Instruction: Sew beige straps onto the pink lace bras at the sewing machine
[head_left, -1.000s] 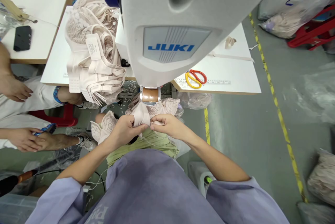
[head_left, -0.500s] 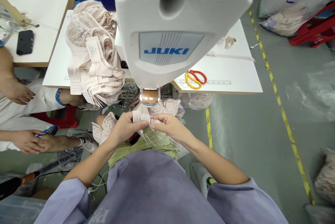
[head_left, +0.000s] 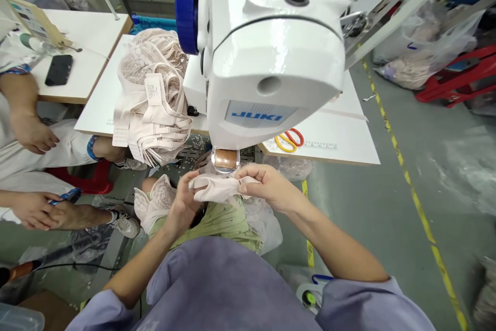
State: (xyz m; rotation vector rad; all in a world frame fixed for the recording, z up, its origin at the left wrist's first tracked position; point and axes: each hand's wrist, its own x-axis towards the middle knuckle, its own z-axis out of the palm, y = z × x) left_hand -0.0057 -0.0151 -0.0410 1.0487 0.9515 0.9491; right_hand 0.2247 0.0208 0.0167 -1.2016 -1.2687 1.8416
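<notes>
Beige cloth (head_left: 217, 189) spans the two hands, just near of the sewing machine's (head_left: 271, 73) lower end. Compared with half a second ago, it is less bunched and stretches more sideways, which suggests the piece is being turned or straightened by hand. The right hand (head_left: 250, 182) pinches its right end; the left hand (head_left: 182, 207) has loosened, fingers partly uncurled against the left end, its grip unclear. Farther off, scissors (head_left: 290, 140) lie on the tabletop (head_left: 349, 147) at right; garments (head_left: 155, 98) heap at left.
</notes>
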